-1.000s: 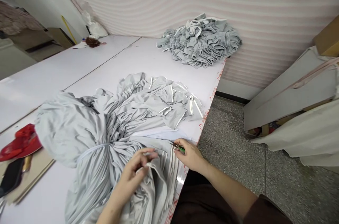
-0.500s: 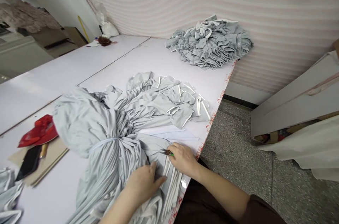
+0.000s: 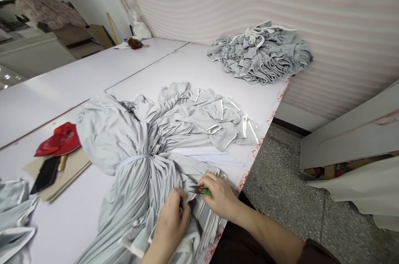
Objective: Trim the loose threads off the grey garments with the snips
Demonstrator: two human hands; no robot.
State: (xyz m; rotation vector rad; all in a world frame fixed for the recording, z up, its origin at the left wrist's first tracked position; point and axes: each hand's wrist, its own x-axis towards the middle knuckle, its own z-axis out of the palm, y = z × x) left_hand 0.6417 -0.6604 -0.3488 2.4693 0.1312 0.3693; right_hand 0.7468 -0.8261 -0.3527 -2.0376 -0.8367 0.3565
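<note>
A large bundle of pale grey fabric pieces (image 3: 127, 197), gathered by a light tie around its middle, spreads over the table. My left hand (image 3: 174, 216) is closed with thumb and fingers pinching an edge of grey fabric at the bundle's near right side. In my right hand (image 3: 220, 193) are small green-handled thread snips (image 3: 201, 190), their dark blades pointing left toward my left fingers. White-edged strips of the fabric lie beneath both hands by the table's edge.
A second grey garment pile (image 3: 262, 54) sits at the table's far right corner. On the left are a red cloth item (image 3: 59, 139), a black phone (image 3: 46, 174) and brown cardboard (image 3: 70, 176). More white-edged grey fabric (image 3: 15, 214) lies at lower left. The table edge (image 3: 249, 168) runs along my right.
My left hand has closed from a spread pose onto a fabric edge and lifted it slightly. The snips now show more of their green handle. The camera view has shifted a little left.
</note>
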